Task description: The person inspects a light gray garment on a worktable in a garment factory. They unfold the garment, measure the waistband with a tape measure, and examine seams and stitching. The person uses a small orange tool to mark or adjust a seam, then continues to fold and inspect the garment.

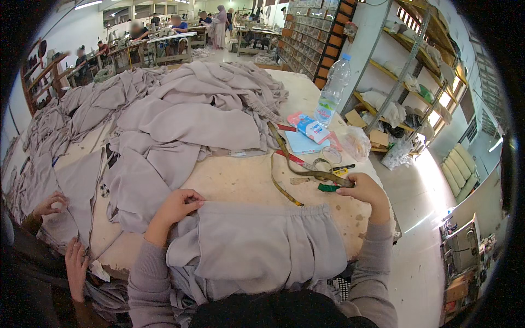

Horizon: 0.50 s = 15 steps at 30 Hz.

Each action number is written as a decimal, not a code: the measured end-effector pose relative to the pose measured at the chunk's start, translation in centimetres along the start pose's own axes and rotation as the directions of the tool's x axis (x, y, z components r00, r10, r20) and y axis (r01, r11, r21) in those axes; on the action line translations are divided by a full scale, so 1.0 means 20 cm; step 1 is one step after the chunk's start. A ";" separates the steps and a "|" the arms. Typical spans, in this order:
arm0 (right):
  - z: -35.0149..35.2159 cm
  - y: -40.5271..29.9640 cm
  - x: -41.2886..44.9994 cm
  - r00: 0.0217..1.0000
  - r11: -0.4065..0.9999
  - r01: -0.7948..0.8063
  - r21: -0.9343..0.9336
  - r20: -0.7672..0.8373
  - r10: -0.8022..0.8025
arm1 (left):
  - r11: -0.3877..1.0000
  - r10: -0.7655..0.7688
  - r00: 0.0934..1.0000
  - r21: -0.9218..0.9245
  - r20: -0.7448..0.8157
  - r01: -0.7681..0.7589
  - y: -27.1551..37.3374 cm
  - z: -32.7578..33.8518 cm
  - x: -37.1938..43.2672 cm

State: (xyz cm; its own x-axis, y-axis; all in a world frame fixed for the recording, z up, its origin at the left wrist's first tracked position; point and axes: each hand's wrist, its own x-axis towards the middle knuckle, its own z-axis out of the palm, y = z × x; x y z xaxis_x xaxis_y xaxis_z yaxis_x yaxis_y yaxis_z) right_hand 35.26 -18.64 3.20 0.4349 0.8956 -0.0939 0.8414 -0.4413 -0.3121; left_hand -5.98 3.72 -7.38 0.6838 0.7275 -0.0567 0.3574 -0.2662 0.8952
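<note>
A grey garment (246, 242) with a gathered elastic waistband (309, 211) lies on the table before me, its lower part hanging over the near edge. My left hand (180, 207) pinches the upper left corner of its waistband. Off to the right, my right hand (365, 189) grips a dark yellowish tape measure (305, 172), which loops back across the tabletop. Close to those fingers lie a small green item (328, 187), a yellow and black cutter knife (343, 169) and a roll of clear tape (331, 155).
A heap of grey garments (197, 98) covers the table's far and left parts. A plastic bottle (333, 88), a tissue pack (309, 128) and a plastic bag (356, 143) stand or lie at the right edge. At left, a co-worker's hands (76, 258) handle grey cloth. Shelving (393, 82) stands beyond.
</note>
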 end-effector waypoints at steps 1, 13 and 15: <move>0.00 -0.01 0.03 0.999 0.998 -0.022 0.053 -0.033 0.024 | 0.999 0.027 1.000 0.031 -0.007 -0.027 0.01 0.00 0.00; 0.39 -0.51 0.98 0.917 0.967 0.253 0.010 -0.322 -0.236 | 1.000 -0.021 0.999 0.005 -0.027 0.021 0.02 0.00 -0.01; 0.47 -0.49 1.07 0.958 0.975 0.134 -0.175 -0.227 -0.173 | 1.000 0.006 1.000 -0.001 -0.020 -0.006 0.01 -0.01 -0.01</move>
State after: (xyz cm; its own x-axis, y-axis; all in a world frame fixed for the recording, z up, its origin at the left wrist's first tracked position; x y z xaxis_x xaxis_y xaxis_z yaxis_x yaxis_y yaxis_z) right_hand 33.29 5.42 -4.58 0.3446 0.9216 0.1788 0.9352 -0.3203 -0.1512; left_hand -6.10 3.66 -7.23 0.6734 0.7381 -0.0423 0.3526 -0.2703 0.8959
